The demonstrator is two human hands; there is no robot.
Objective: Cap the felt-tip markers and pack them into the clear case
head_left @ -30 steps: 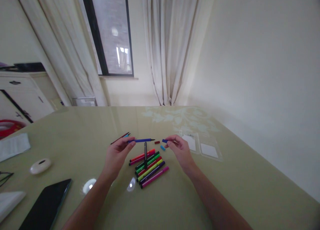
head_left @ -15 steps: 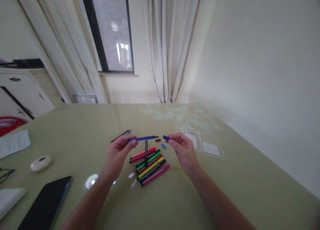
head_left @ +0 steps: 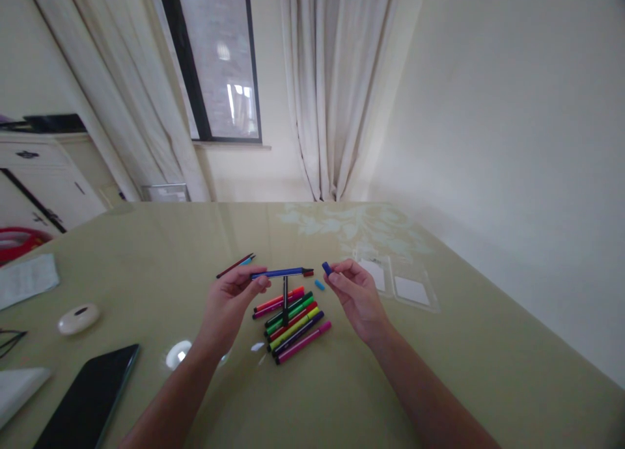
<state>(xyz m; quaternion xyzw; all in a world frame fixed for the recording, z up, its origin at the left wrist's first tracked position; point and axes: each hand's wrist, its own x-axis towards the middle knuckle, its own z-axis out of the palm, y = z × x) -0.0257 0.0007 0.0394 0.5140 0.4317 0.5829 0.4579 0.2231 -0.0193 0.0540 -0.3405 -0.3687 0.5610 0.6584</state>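
Pinched in my left hand [head_left: 233, 306] is a blue marker [head_left: 283, 273], uncapped, its dark tip pointing right. My right hand [head_left: 359, 299] grips a small blue cap [head_left: 327, 267] between thumb and fingers, a short gap away from the tip. Below lies a row of several capped markers, among them a pink marker [head_left: 303, 343] and a yellow marker [head_left: 293, 328], with a black marker [head_left: 286, 302] across them. A light blue cap [head_left: 319, 284] rests between my hands, and a brown cap [head_left: 308, 274] shows just behind the marker tip.
Beyond my left hand lie a dark red uncapped marker [head_left: 234, 266] and a light blue one [head_left: 247, 260]. A clear plastic case [head_left: 411, 290] is open behind my right hand. At left are a black tablet [head_left: 90, 397], a white oval object [head_left: 79, 319] and a cloth [head_left: 29, 281].
The blue cap in my right hand has tilted more upright and shifted slightly right. The marker in my left hand has moved slightly right and down, its tip now overlapping the brown cap.
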